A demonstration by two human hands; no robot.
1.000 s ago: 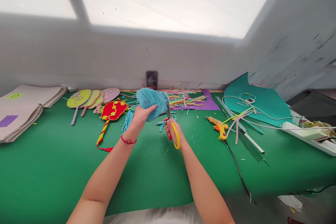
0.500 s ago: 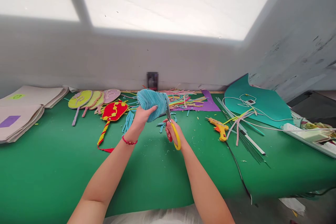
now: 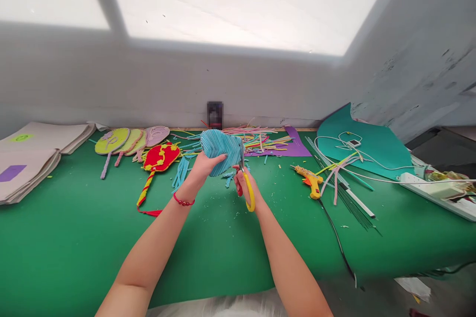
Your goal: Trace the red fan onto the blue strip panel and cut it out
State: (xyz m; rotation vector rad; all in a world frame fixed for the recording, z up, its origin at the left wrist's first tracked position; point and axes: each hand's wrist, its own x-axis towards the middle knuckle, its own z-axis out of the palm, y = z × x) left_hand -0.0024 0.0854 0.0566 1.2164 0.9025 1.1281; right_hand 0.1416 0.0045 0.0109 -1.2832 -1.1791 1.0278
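Your left hand point(image 3: 203, 167) grips striped blue panel point(image 3: 222, 146) above green surface point(image 3: 215, 252); right hand point(image 3: 253, 182) holds scissors point(image 3: 250, 197), blades at panel's right edge. Striped face looks fully covered; edge trimming appears partway done, blue scraps point(image 3: 228, 180) lying below.

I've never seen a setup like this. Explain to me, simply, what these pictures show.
There is no machine here, just a person's two bare hands. Every picture comes from one camera worn on the head, looking forward and down. The left hand holds a light-blue ridged piece. The right hand holds scissors, with the blades at the piece's right edge. On the green table lie a red-and-yellow fan-shaped craft, paler ones behind it to the left, loose coloured strips and a yellow glue gun.
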